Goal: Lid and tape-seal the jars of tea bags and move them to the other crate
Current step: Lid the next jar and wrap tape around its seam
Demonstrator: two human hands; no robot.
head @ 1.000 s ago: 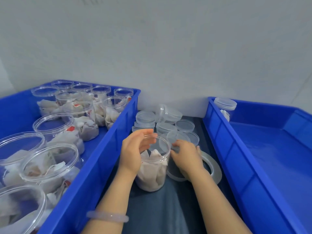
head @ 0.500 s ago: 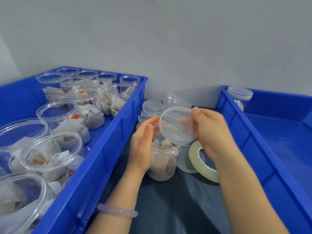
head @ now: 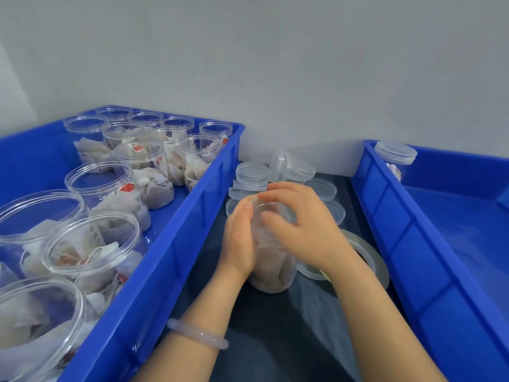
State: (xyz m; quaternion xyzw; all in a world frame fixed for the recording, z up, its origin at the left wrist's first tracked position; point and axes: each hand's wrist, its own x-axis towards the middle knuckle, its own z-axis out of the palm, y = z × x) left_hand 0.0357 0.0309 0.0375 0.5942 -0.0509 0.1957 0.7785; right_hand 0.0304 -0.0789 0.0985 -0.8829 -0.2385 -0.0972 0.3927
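Jar (head: 271, 261) of tea bags stands upright on the dark mat (head: 275, 343) btwn the two blue crates, right btwn both hands. L hand (head: 238, 238) wraps the jar's left side, thumb up by the rim. R hand (head: 300, 227) sits on top, fingers curled over the clear lid (head: 275, 210) on the jar's mouth; can't tell if it's fully seated.

Tight strip. Left crate (head: 192, 205) wall is just beside the L hand, w/ open jars (head: 102, 183) of tea bags inside. Loose lids (head: 252, 173) are piled just behind the jar. Tape roll (head: 369, 255) lies flat just right of it, partly under the R forearm, near the right crate (head: 385, 216) wall. That crate has one lidded jar (head: 396, 154) in its far-left corner.

Both forearms come up from the bottom edge and converge on the jar. Pale bracelet (head: 198, 336) on the L wrist.
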